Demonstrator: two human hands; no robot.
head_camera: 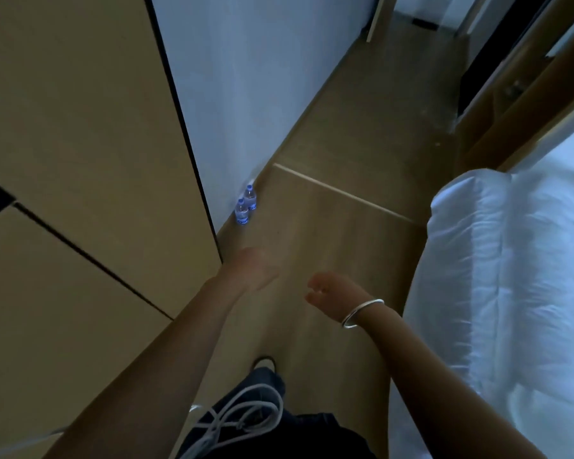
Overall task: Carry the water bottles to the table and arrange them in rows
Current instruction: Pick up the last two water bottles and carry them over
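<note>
Silver bangle (362, 312) sits on the right wrist. Right hand (328, 289) is out in front, above the floor, fingers loosely curled, holding nothing. Left hand (252, 268) is stretched forward beside it, fingers relaxed and roughly straight, also holding nothing. The image is blurred, so finer finger detail can't be made out. The two hands are apart, not touching each other or anything else.

Below the arms: dark trousers (279, 429) and a shoe tip (264, 361) on the wood floor (328, 226). A pale cord (239, 415) loops in front of the trousers.

Two water bottles (246, 207) stand upright on the floor ahead of the left hand, well apart from both hands. They have blue caps and blue labels and stand one just behind the other, right against the base of the white wall (246, 77). Can't tell if they touch each other.

Left of the hands, tan cabinet panels (80, 144) with dark seams fill that side; the panel's dark edge meets the white wall just beside the nearer bottle. Right side: a bed with white bedding (511, 260), its edge close to the right forearm. A pale strip (342, 192) crosses the floor beyond the bottles. Further on, the floor runs into a corridor with wooden furniture (511, 111) along the right.
</note>
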